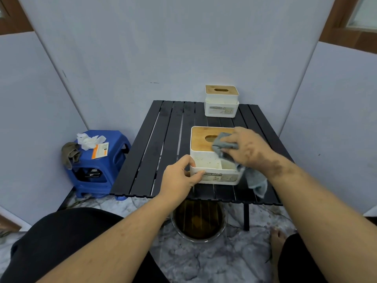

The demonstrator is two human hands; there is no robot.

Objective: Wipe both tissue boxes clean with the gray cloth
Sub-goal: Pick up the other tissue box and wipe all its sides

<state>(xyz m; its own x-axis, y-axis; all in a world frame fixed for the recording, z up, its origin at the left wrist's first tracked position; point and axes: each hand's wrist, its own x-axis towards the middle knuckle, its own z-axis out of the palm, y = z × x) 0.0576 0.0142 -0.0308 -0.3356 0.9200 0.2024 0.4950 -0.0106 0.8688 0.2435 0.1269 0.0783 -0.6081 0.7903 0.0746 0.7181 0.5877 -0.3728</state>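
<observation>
Gray cloth [224, 145], pinched in our right hand [247, 149], may shove the near white bamboo-lidded tissue box [212, 160] unless our left hand [181, 176] grips firmly.

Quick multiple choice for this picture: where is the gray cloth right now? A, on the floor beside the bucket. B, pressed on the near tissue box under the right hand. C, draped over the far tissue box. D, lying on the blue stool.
B: the right hand holds the gray cloth against the wooden lid of the near tissue box, while the left hand grips that box's front corner.
</observation>
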